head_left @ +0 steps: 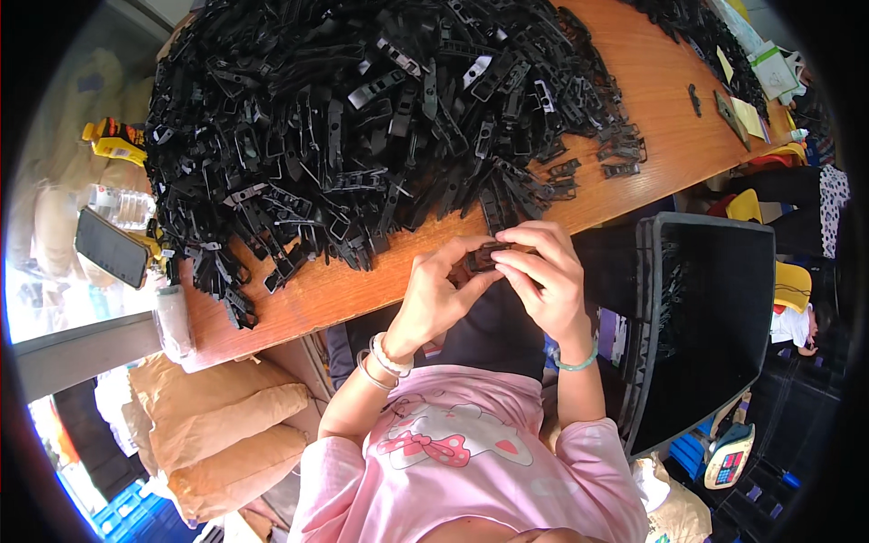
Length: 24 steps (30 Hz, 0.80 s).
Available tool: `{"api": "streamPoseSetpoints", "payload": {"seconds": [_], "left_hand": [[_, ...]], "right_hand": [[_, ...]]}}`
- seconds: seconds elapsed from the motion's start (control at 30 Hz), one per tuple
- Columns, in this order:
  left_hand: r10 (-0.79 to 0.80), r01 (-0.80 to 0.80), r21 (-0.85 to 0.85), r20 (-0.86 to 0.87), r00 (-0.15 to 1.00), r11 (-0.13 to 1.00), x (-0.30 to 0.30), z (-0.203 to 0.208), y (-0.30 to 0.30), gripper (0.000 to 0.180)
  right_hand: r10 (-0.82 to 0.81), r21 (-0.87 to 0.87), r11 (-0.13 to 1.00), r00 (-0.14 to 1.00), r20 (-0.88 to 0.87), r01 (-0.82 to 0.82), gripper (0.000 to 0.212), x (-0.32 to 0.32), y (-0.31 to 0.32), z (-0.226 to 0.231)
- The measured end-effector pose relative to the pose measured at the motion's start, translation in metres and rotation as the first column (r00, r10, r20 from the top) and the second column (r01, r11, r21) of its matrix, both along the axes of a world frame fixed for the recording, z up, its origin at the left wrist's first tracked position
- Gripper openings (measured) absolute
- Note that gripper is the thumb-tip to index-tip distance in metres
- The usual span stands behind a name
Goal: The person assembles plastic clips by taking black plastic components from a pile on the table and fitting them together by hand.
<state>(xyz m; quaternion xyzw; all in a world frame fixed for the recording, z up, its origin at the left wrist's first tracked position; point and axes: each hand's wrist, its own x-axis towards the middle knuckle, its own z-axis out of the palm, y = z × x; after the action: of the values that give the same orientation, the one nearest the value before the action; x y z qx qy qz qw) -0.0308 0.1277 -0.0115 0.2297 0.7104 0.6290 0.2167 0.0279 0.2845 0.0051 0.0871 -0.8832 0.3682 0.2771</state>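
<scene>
A small black plastic part (483, 258) is pinched between my two hands, just off the table's near edge. My left hand (439, 290) grips its left side with thumb and fingers. On the other side, the fingertips of my right hand (545, 271) close on the same part and cover some of it. Beyond the hands, a large heap of similar black plastic parts (362, 136) spreads over the wooden table (634, 195). Several of these parts lie loose at the heap's right edge.
To my right stands a deep black bin (715, 344) with some black parts inside. A phone (110, 248) leans at the left by a plastic bottle (122, 206). Brown paper sacks (217, 425) fill the lower left. Behind the bin is a scale or calculator-like device (729, 460).
</scene>
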Motion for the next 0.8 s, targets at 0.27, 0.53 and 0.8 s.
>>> {"api": "streamPoseSetpoints", "payload": {"seconds": [0.27,0.53,0.8], "left_hand": [[-0.103,0.101,-0.037,-0.081,0.991,0.994,-0.005,0.005,-0.003,0.032],[-0.047,0.016,0.127,0.243,0.969,0.992,-0.003,0.007,0.014,0.024],[0.009,-0.39,-0.302,-0.781,0.624,0.87,-0.003,-0.002,0.034,0.037]], "right_hand": [[0.058,-0.077,0.996,0.994,0.098,-0.051,0.016,0.008,0.002,0.0],[-0.18,-0.712,0.677,0.98,0.085,0.187,0.011,0.038,0.0,-0.02],[-0.191,-0.973,0.184,0.976,0.105,0.141,0.029,0.044,-0.004,-0.039]]}}
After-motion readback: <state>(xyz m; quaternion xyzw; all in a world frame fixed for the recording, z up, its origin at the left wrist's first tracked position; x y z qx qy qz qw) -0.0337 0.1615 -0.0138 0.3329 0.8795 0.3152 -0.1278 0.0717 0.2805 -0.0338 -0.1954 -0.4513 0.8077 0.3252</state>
